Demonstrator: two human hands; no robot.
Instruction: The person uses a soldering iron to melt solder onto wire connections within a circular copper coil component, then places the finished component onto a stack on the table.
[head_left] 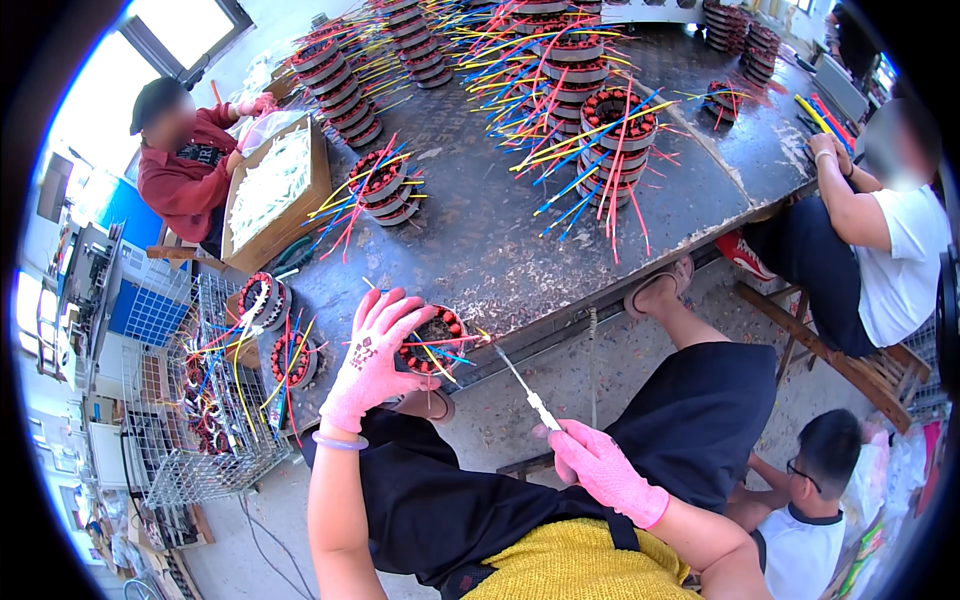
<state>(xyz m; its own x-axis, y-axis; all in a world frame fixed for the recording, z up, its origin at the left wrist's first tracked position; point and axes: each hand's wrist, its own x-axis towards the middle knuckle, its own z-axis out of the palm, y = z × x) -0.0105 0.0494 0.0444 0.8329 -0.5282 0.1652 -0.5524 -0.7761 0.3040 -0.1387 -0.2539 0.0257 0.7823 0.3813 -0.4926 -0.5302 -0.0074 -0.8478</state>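
Observation:
My left hand point(372, 350), in a pink glove, spans the left side of a motor stator point(437, 335) at the near table edge, fingers along its far side and thumb at its near side. Red windings line this grey ring, and red, blue and yellow leads stick out of it. Wrapped round the white handle of a thin rod-like tool point(536, 398) is my right hand point(606, 466), also gloved in pink. The tool's slim metal shaft points up and left, its tip close to the end of a red lead. Whether tip and lead touch is too small to tell.
Stacked stators point(615, 150) with long leads stand across the dark metal table point(470, 230). Two more stators point(293, 360) sit left of my hand, beside a wire basket point(225, 440). A cardboard box point(275, 195) holds white pieces. Co-workers sit left and right.

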